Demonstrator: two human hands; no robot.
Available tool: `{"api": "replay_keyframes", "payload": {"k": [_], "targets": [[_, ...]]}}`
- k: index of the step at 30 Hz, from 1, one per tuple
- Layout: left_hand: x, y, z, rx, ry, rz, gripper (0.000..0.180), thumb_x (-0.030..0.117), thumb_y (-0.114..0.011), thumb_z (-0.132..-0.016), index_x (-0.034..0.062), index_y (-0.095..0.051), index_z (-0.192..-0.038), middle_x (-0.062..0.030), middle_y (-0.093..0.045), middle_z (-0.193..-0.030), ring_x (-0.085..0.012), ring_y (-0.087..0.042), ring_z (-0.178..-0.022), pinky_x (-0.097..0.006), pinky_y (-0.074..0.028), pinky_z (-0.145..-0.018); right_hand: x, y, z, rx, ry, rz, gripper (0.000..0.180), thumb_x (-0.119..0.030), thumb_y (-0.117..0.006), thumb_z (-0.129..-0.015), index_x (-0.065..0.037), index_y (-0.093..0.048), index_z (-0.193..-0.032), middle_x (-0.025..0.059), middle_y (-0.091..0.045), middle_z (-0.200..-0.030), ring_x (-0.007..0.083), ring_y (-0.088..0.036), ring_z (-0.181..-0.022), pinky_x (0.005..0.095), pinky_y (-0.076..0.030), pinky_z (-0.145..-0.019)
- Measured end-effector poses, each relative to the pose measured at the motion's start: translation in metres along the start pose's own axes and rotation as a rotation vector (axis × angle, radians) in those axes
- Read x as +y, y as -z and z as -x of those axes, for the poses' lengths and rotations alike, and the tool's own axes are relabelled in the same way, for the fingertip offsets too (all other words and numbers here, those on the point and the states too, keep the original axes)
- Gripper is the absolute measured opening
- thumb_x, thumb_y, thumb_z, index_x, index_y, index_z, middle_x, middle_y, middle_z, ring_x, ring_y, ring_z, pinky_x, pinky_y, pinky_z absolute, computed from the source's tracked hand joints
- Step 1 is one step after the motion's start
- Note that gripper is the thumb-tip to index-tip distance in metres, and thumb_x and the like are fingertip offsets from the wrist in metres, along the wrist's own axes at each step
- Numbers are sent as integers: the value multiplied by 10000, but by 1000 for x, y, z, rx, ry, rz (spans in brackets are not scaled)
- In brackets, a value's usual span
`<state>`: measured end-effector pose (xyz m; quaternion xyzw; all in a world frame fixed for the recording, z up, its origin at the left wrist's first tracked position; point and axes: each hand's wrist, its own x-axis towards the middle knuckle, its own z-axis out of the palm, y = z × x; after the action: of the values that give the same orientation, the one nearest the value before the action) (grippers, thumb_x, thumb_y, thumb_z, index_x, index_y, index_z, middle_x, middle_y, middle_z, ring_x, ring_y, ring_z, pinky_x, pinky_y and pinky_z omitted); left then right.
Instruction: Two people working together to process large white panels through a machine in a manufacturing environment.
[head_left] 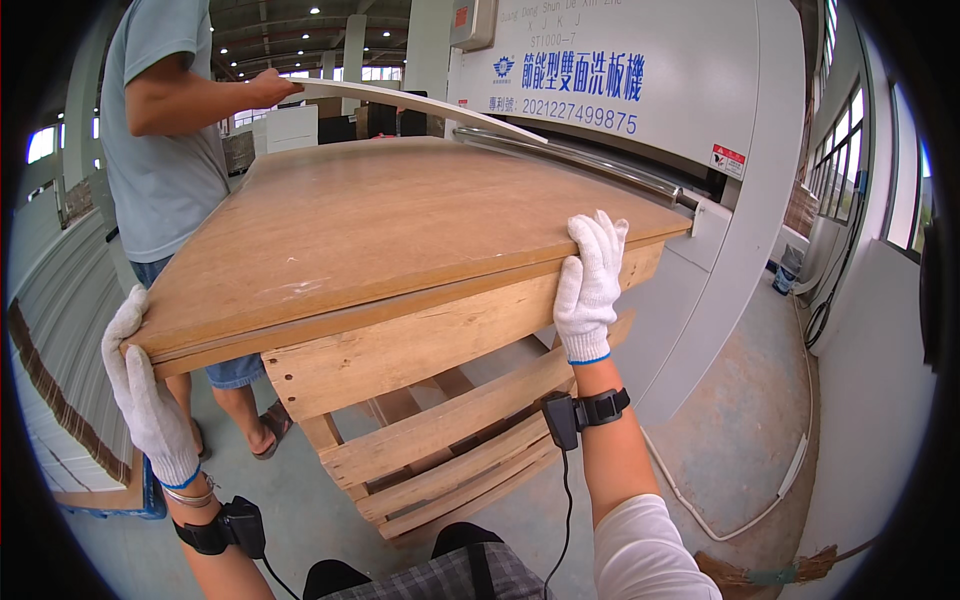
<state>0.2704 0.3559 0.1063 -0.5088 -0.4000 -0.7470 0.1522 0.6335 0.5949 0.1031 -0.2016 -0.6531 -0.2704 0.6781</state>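
Observation:
Both my hands wear white knit gloves and touch a large brown board [400, 215], the top one of a thin stack on a wooden pallet-like stand. My left hand [145, 385] rests against the board's near left corner, fingers stretched up along its edge. Against the near edge, towards the right, lies my right hand [590, 285], palm to the edge, fingers extended over the top and thumb apart. Beyond the board a co-worker's hand [272, 88] holds one end of a thin white panel [420, 103]. The panel's other end lies by the machine's rollers.
A big white machine [640, 75] with a metal roller [600, 170] stands beyond the board. The co-worker [165, 150] stands at the left, near stacked white panels [75, 350]. The slatted wooden stand [420, 400] is below the board. A pale hose [700, 515] lies on the floor at right.

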Motion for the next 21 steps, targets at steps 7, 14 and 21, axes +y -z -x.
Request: {"api": "replay_keyframes", "payload": {"k": [7,14,21], "targets": [[-9,5,-2,-7,-29,-15,438,292,-352,-976,-39,-455,-1242,-206,-489,-1302,-273,-422,-1261,-390,-227,-1114,-1,0,0,-7,-5,-3,327,-100,-490,-841,-39,-578,-1150,143,-581,-1160,346,-458,-1227,518,-179,-1137],[-7,5,-2,-14,-17,-32,441,301,-347,-978,-31,-456,-1247,-201,-491,-1302,-270,-426,-1259,-386,-227,-1112,0,1,0,-13,-3,6,325,-114,-491,-847,-41,-578,-1152,144,-579,-1166,346,-455,-1230,514,-180,-1139],[-1,3,-2,-11,-19,-87,456,323,-341,-982,-30,-458,-1247,-199,-489,-1308,-269,-431,-1253,-386,-237,-1107,-1,2,-1,-13,-3,4,329,-100,-491,-839,-41,-575,-1152,144,-578,-1167,346,-451,-1233,517,-181,-1138]]}}
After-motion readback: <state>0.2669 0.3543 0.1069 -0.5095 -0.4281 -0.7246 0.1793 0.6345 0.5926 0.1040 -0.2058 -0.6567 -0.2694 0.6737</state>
